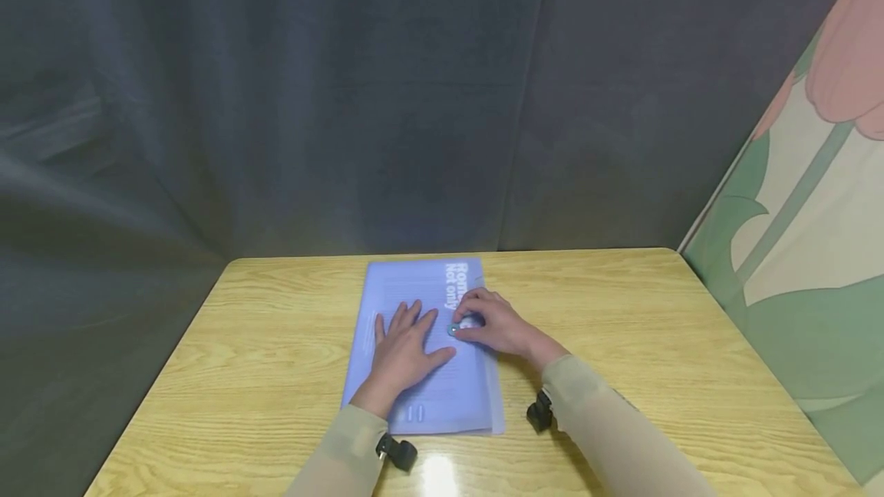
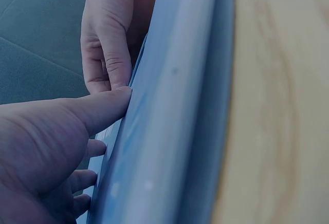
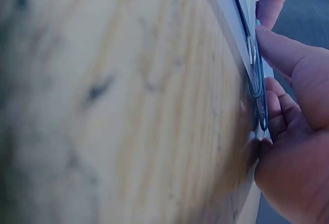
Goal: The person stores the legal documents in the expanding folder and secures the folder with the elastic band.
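Note:
A translucent blue-purple plastic document folder (image 1: 431, 397) with white lettering lies on the table. My left hand (image 1: 404, 359) rests on it, palm down, with the fingers spread and straight. Over the folder's right side, my right hand (image 1: 499, 326) has its fingers curled. Its thumb and index finger pinch at a small round teal button (image 1: 453, 329) there. In the right wrist view the folder's edge (image 3: 259, 100) shows thin layered sheets beside the right hand (image 3: 303, 116). The left wrist view shows the left thumb (image 2: 110, 106) lying on the folder close to the right hand's fingertips.
The folder lies on a light wood-grain table (image 1: 276, 351). A dark grey curtain (image 1: 387, 113) hangs behind the table's far edge. On the right stands a panel with a flower print (image 1: 815, 251). Small black wrist cameras sit on both sleeves.

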`<state>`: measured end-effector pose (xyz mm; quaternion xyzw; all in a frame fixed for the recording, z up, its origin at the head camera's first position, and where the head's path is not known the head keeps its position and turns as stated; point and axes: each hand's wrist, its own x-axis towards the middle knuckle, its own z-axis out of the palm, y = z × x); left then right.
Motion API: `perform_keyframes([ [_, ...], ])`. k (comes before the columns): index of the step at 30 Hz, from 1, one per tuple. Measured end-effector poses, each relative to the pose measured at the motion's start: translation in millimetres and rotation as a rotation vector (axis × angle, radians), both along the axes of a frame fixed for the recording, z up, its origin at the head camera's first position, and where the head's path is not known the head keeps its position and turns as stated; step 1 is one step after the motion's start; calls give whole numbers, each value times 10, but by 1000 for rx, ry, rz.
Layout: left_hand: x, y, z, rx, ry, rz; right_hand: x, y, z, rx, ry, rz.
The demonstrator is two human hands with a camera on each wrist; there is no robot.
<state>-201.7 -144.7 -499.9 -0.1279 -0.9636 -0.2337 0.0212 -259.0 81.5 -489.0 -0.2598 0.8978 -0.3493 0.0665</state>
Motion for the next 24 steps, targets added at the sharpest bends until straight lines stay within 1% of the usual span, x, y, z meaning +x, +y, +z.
perform_keyframes([
  [7,-3,-8,-8,3,-12,3,19,57,-4,-62,-30,26],
  [10,12,-3,-6,-4,-18,11,69,69,11,-66,-47,22],
  [13,24,7,11,-31,-32,19,132,85,33,-63,-51,15],
  [19,24,39,60,-73,-45,10,258,155,40,-24,27,0],
  [24,39,49,95,-61,-41,1,366,218,64,19,93,-54],
])
